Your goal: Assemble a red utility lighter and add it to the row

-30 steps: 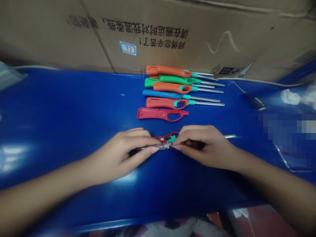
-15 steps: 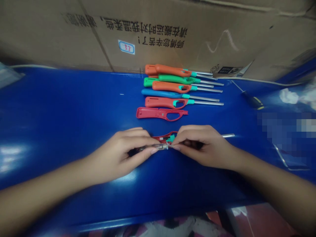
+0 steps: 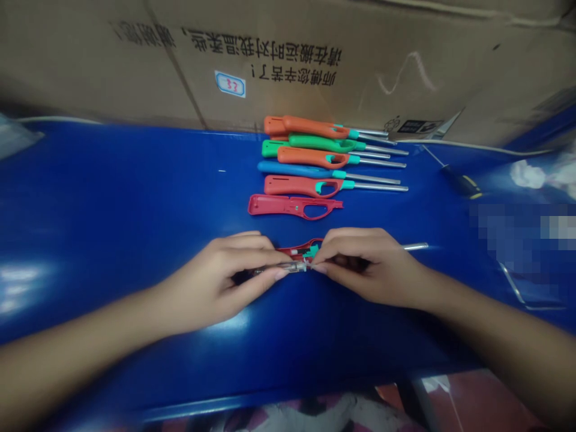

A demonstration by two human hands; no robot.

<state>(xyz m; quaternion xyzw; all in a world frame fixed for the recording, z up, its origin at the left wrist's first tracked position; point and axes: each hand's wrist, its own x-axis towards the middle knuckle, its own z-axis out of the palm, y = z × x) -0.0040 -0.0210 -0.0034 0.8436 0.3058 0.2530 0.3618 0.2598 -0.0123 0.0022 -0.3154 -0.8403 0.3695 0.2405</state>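
My left hand and my right hand both pinch a half-open red long-nosed lighter lying on the blue table. Its inner parts and a teal trigger show between my fingertips, and its metal tube sticks out to the right past my right hand. Just behind lies a separate red shell half, empty. Further back, several finished lighters in orange, green and blue lie in a row, tubes pointing right.
A large cardboard box with printed writing stands along the back of the table. A screwdriver with a black and yellow handle lies at the right. White crumpled material sits at the far right edge.
Barely anything: both hands stay pinched on the open lighter, with only a slight shift of the view.
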